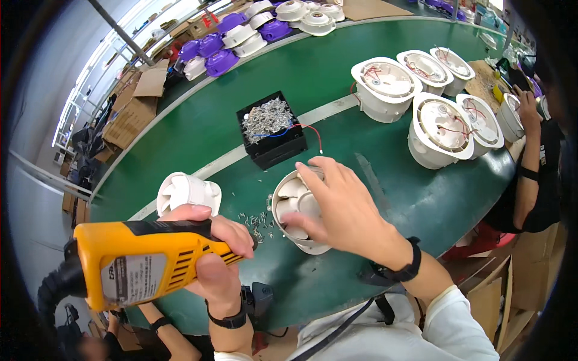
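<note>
My left hand (pixel 215 256) grips a yellow and black electric screwdriver (pixel 141 263), held level with its tip pointing right, toward loose screws (pixel 256 219) on the green belt. My right hand (pixel 343 207) rests over a white round fan part (pixel 294 212) with curved blades, fingers spread on its rim and inside. A second white fan wheel (pixel 188 191) stands just left of it, behind my left hand.
A black tray of screws (pixel 271 127) with a red and blue wire sits on the green belt (pixel 373 180). Several white fan housings (pixel 439 129) stand at right, where another person's arm (pixel 530 162) works. Purple and white housings (pixel 229 39) and cardboard boxes (pixel 135 111) lie beyond.
</note>
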Action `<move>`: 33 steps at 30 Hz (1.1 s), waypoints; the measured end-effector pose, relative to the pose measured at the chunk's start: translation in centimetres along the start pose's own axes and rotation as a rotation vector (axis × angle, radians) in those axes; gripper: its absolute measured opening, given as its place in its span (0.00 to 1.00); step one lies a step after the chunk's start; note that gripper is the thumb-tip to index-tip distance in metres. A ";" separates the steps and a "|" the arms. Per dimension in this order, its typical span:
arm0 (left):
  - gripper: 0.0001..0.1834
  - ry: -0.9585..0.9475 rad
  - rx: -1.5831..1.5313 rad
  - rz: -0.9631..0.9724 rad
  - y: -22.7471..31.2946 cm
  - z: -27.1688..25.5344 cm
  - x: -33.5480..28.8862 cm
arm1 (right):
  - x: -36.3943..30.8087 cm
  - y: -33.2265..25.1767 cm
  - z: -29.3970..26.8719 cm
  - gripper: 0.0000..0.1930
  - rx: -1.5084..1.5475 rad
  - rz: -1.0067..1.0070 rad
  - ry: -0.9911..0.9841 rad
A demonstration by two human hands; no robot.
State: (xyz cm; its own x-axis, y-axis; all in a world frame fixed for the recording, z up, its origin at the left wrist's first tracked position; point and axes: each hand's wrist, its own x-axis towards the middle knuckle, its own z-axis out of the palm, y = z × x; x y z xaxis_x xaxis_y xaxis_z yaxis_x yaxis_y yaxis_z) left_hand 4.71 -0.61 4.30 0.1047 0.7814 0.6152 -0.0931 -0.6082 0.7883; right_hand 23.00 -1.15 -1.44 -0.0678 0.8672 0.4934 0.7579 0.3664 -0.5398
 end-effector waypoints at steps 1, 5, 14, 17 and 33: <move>0.34 0.007 0.003 0.004 0.1 -0.2 0.0 | -0.3 -0.5 0.1 0.34 -0.030 -0.021 -0.015; 0.35 -0.009 -0.046 0.020 0.4 -0.8 0.4 | 0.7 -0.1 -0.2 0.44 -0.044 -0.218 -0.220; 0.35 -0.047 -0.187 -0.065 0.1 -0.4 0.3 | 0.5 0.7 -0.5 0.47 0.046 -0.229 -0.226; 0.35 -0.068 -0.210 -0.089 -0.4 -0.3 0.4 | 1.0 1.3 0.0 0.47 0.074 -0.275 -0.204; 0.37 -0.062 -0.127 -0.182 -0.4 0.0 0.4 | 1.7 2.2 0.4 0.43 0.122 -0.319 -0.243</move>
State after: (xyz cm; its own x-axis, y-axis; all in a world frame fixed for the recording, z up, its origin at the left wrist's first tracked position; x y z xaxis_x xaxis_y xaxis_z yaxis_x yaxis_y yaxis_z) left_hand 4.82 -0.08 4.21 0.1916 0.8641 0.4654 -0.1907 -0.4324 0.8813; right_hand 24.27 1.28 -2.02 -0.4493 0.7525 0.4816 0.5926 0.6544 -0.4697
